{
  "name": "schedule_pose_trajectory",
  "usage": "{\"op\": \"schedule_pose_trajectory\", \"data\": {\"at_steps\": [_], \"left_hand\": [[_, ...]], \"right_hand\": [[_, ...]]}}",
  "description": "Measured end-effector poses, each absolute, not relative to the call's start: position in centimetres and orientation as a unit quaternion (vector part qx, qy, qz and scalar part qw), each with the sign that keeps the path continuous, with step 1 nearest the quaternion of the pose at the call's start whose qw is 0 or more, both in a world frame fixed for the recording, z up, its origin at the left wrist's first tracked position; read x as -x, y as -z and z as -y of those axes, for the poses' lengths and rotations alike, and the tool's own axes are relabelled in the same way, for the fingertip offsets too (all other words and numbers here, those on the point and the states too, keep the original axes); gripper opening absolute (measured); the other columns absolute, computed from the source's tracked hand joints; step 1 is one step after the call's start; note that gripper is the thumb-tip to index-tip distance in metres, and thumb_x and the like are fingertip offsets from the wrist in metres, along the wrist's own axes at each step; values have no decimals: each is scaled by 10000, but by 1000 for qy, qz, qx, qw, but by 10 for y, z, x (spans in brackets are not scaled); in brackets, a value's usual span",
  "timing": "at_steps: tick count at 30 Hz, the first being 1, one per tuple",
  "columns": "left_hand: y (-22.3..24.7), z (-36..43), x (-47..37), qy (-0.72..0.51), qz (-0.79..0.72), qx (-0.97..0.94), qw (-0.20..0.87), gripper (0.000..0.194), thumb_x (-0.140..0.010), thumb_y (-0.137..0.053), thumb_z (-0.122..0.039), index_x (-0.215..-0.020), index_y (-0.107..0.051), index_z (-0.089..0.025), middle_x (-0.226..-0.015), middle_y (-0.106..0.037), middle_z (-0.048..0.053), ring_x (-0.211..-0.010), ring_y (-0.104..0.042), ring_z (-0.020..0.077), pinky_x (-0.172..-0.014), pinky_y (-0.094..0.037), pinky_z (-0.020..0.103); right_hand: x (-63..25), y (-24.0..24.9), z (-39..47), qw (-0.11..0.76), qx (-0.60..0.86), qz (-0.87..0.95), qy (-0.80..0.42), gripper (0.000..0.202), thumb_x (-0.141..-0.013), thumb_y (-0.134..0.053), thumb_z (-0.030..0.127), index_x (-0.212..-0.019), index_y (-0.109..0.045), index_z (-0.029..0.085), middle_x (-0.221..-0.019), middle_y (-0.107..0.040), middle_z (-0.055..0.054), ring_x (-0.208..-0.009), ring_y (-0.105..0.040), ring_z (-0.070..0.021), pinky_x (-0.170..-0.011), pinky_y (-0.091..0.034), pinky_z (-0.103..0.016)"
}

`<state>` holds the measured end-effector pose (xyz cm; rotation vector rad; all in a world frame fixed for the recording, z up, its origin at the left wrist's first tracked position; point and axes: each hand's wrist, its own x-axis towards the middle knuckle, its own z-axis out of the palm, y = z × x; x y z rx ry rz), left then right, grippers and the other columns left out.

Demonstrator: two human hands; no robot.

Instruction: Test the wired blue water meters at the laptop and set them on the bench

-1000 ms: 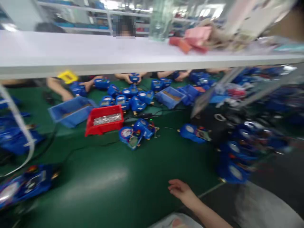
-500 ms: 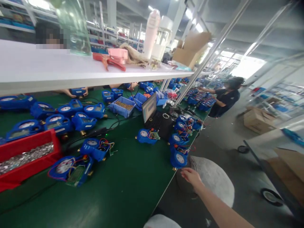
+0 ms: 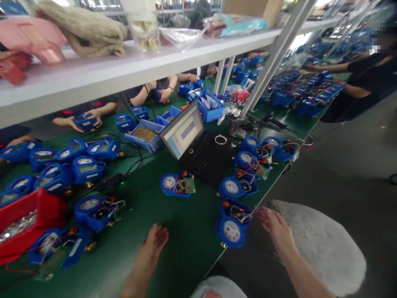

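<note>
My left hand (image 3: 156,238) hovers over the green table top (image 3: 182,231), holding nothing, its fingers loosely stretched and a little blurred. Beyond it lies a blue water meter (image 3: 169,184) with a small green circuit board and coloured wires showing. At the table's right edge my right hand (image 3: 274,221) has its fingers apart beside another blue water meter (image 3: 231,231), whose lid stands open on wires; whether the fingertips touch it I cannot tell. Behind that one, several more opened meters (image 3: 231,188) with loose wires line the edge.
A laptop (image 3: 201,149) stands open mid-table. At left are a red bin (image 3: 54,213) of small shiny parts and several blue meters (image 3: 88,169). A shelf (image 3: 173,62) crosses above; co-workers' hands (image 3: 96,118) are behind it. A covered stool (image 3: 325,244) stands right.
The view has turned and come closer to the laptop and right-hand meters. My left hand has come into view over the table. My right hand stays near the edge meter, fingers more spread.
</note>
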<state>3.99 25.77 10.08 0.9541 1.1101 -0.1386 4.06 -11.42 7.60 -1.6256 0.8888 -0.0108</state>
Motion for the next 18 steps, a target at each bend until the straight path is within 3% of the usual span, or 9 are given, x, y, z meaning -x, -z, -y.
{"op": "schedule_pose_trajectory", "data": {"at_steps": [4, 9, 13, 18], "left_hand": [[-100, -221, -95, 62, -524, -394, 752, 262, -907, -548, -348, -920, -574, -87, -837, -639, 88, -736, -637, 157, -677, -563, 300], [-98, -204, -131, -13, -522, -390, 758, 176, -927, -505, -314, -852, -550, -161, -718, -608, 10, -644, -618, 102, -677, -555, 216], [-97, -223, -96, -4, -526, -402, 749, 135, -930, -483, -267, -988, -580, -192, -757, -637, 4, -648, -627, 108, -628, -541, 208], [-99, -278, 19, -20, -544, -400, 738, 241, -932, -447, -258, -1115, -599, -215, -889, -687, 33, -754, -658, 139, -650, -531, 227]], "right_hand": [[-54, -85, 117, 601, 724, -336, -30, 636, -649, -574, 691, -1038, -663, 195, -1060, -668, -87, -903, -626, -242, -655, -500, -291], [-64, -83, 115, 597, 753, -271, -60, 598, -621, -634, 700, -943, -725, 205, -964, -700, -72, -960, -597, -292, -768, -484, -344], [-69, -76, 114, 607, 742, -274, -81, 630, -639, -600, 737, -939, -716, 196, -941, -701, -72, -907, -617, -284, -720, -500, -343], [-61, -85, 113, 630, 711, -279, -144, 594, -536, -695, 686, -889, -695, 208, -852, -703, -77, -818, -654, -274, -652, -524, -349]]}}
